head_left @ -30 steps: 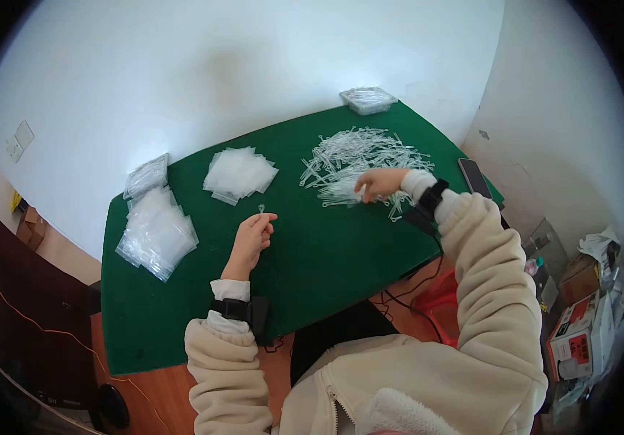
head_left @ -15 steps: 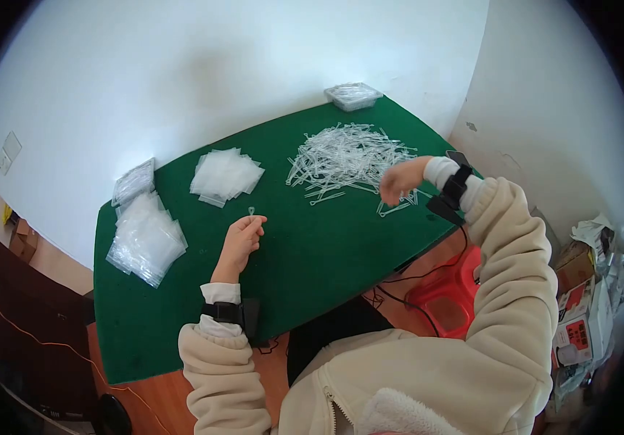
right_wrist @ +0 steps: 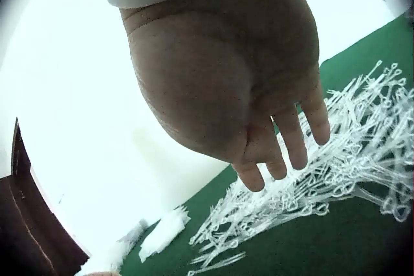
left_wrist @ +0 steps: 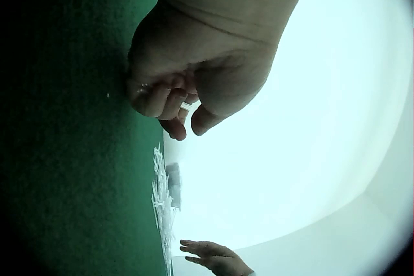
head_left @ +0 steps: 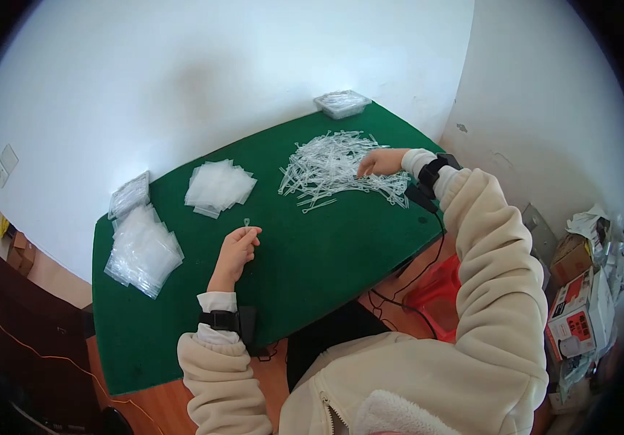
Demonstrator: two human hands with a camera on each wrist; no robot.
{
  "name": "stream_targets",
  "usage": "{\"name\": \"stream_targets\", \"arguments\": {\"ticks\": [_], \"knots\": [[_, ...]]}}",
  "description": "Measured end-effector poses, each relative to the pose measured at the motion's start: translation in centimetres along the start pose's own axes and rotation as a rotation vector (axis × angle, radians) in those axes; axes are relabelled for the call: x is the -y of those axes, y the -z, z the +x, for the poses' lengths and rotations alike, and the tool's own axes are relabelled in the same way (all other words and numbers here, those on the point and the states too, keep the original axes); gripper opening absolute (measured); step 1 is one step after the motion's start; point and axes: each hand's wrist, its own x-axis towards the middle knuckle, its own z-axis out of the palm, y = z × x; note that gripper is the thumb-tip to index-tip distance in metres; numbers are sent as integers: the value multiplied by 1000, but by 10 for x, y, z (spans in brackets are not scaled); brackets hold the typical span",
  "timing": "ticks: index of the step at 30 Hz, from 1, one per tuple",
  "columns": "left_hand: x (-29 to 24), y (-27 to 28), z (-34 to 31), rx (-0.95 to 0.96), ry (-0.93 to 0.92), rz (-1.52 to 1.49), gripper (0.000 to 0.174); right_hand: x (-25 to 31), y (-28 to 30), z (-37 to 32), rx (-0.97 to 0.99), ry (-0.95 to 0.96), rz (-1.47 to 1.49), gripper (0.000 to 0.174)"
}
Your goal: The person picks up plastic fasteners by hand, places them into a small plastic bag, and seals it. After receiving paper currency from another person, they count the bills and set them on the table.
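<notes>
My left hand (head_left: 235, 255) is over the near middle of the table, pinching a clear plastic looped stick (head_left: 247, 222) whose loop pokes up past the fingertips. In the left wrist view, a small pale end of plastic shows between its curled fingers (left_wrist: 155, 101). On the right, a broad heap of such clear looped sticks (head_left: 319, 163) lies on the green cloth. My right hand (head_left: 384, 161) hovers over the heap's right side. Its fingers (right_wrist: 294, 143) point down, spread and fairly straight, with nothing seen between them in the right wrist view.
Clear plastic bags (head_left: 219, 187) lie stacked at the back middle, with another spread of bags (head_left: 145, 254) at the left. Clear boxes stand at the back right (head_left: 342, 109) and leaning at the left edge (head_left: 130, 194). A red stool (head_left: 439, 301) is beside the table.
My right hand swept right off the heap's near side, shifting loose sticks, then came back left over it. The left hand keeps its pinch; the whole view has turned slightly.
</notes>
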Motion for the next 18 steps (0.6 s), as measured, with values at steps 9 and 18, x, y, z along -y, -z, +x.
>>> {"name": "stream_targets", "arguments": {"ticks": [9,18], "knots": [[3,2,2,17,-16,17,22,-117,0,-45,456,-452,-555,21],[0,-2,0,60,12,30,23,-44,-28,-27,314,-308,-631,26]]}}
